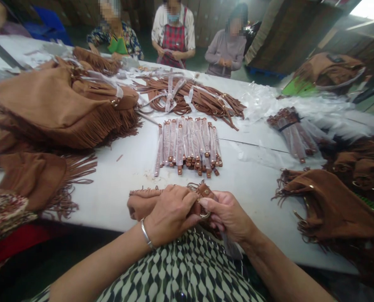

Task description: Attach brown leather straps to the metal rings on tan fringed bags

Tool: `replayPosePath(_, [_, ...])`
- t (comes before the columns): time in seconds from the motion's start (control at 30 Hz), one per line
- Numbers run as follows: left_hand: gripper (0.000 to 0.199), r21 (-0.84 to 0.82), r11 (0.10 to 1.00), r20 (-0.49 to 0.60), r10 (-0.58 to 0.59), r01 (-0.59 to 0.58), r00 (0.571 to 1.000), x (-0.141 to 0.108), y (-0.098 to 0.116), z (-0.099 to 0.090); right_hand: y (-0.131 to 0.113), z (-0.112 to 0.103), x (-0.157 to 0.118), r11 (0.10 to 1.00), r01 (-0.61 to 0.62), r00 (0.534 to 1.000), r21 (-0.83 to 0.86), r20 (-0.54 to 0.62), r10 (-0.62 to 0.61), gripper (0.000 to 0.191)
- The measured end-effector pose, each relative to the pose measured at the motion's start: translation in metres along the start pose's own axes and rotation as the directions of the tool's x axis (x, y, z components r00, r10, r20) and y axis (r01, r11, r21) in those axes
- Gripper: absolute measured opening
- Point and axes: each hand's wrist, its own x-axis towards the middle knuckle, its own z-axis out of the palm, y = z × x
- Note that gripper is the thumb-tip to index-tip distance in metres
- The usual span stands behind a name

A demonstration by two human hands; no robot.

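A brown suede bag (142,204) lies at the table's front edge, close to my body. My left hand (174,212) is closed over the bag's top, its fingers gripping the gathered edge. On the right, my right hand (229,214) pinches a brown strap end (205,191) with a round metal stud, beside a metal ring at the bag's edge. Wrapped strap material hangs below my right hand. Just beyond the hands, a row of plastic-wrapped brown straps (188,142) with studded ends lies on the white table (117,184).
Fringed brown bags (54,105) are piled at the left. Long brown straps (205,98) lie behind the wrapped row. More bags (334,205) and a banded strap bundle (295,132) are at the right. Three people stand across the table; another person's patterned sleeve (7,212) shows at left.
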Motion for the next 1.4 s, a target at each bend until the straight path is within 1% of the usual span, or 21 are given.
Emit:
replayPosePath(0.1, [0.027, 0.044, 0.999, -0.03, -0.018, 0.019, 0.999, -0.001, -0.002, 0.001, 0.011, 0.014, 0.001, 0.98, 0.08, 0.985, 0.18, -0.163, -0.051, 0.029])
replayPosePath(0.17, [0.031, 0.046, 0.999, -0.017, -0.007, 0.008, 1.0, -0.002, -0.004, 0.0, 0.015, 0.02, 0.002, 0.965, 0.102, 0.978, 0.242, -0.199, -0.053, 0.029])
replayPosePath(0.23, [0.036, 0.044, 0.999, -0.003, 0.01, -0.01, 1.0, -0.003, -0.005, 0.0, 0.016, 0.022, 0.003, 0.964, 0.1, 0.982, 0.246, -0.182, -0.056, 0.028])
replayPosePath(0.3, [0.039, 0.047, 0.999, -0.003, 0.014, -0.014, 1.0, -0.003, -0.006, 0.001, 0.014, 0.019, 0.006, 0.974, 0.075, 0.991, 0.214, -0.126, -0.049, 0.027])
replayPosePath(0.47, [0.031, 0.092, 0.996, -0.049, -0.002, 0.006, 0.999, 0.0, -0.004, 0.007, 0.007, 0.005, 0.01, 0.996, 0.005, 1.0, 0.095, 0.013, -0.006, 0.028])
replayPosePath(0.57, [0.029, 0.101, 0.995, -0.052, -0.004, 0.009, 0.999, 0.001, -0.005, 0.01, 0.002, 0.0, 0.009, 1.0, -0.008, 0.998, 0.025, 0.055, 0.007, 0.029])
replayPosePath(0.67, [0.032, 0.073, 0.997, -0.068, 0.014, -0.009, 0.998, 0.0, -0.007, 0.012, -0.002, -0.001, 0.009, 0.999, -0.035, 0.998, -0.019, 0.043, 0.036, 0.03])
replayPosePath(0.73, [0.031, 0.08, 0.996, -0.106, 0.052, -0.044, 0.993, -0.001, -0.009, 0.015, -0.003, 0.002, 0.009, 0.999, -0.042, 0.999, -0.029, 0.025, 0.043, 0.031])
replayPosePath(0.83, [0.022, 0.112, 0.989, -0.191, 0.113, -0.093, 0.975, -0.002, -0.012, 0.019, -0.002, 0.006, 0.011, 0.999, -0.024, 0.999, -0.036, 0.022, 0.024, 0.031])
replayPosePath(0.93, [0.015, 0.077, 0.991, -0.237, 0.121, -0.105, 0.964, -0.002, -0.014, 0.022, -0.004, 0.007, 0.012, 0.998, 0.004, 1.0, -0.067, 0.009, -0.003, 0.034])
replayPosePath(1.0, [0.014, 0.047, 0.995, -0.225, 0.097, -0.088, 0.97, -0.002, -0.015, 0.023, -0.008, 0.002, 0.01, 0.991, 0.019, 1.0, -0.134, -0.015, -0.021, 0.036])
replayPosePath(1.03, [0.015, 0.04, 0.996, -0.21, 0.082, -0.075, 0.974, -0.003, -0.016, 0.023, -0.011, -0.002, 0.007, 0.983, 0.016, 1.0, -0.182, -0.008, -0.018, 0.037])
replayPosePath(1.1, [0.016, 0.045, 0.997, -0.173, 0.066, -0.059, 0.983, -0.003, -0.016, 0.024, -0.018, -0.013, 0.002, 0.961, -0.008, 0.998, -0.278, 0.065, 0.027, 0.038])
replayPosePath(1.17, [0.017, 0.068, 0.996, -0.13, 0.061, -0.053, 0.99, -0.003, -0.017, 0.026, -0.022, -0.023, -0.003, 0.923, -0.036, 0.982, -0.382, 0.158, 0.103, 0.039])
replayPosePath(1.23, [0.019, 0.097, 0.994, -0.091, 0.064, -0.055, 0.994, -0.002, -0.018, 0.027, -0.024, -0.029, -0.006, 0.881, -0.048, 0.965, -0.471, 0.204, 0.162, 0.041])
replayPosePath(1.3, [0.021, 0.114, 0.992, -0.06, 0.066, -0.059, 0.996, 0.0, -0.019, 0.028, -0.023, -0.03, -0.007, 0.855, -0.06, 0.961, -0.515, 0.202, 0.189, 0.041])
replayPosePath(1.4, [0.021, 0.102, 0.993, -0.02, 0.068, -0.066, 0.997, 0.001, -0.02, 0.029, -0.019, -0.026, -0.006, 0.867, -0.062, 0.964, -0.495, 0.193, 0.18, 0.038])
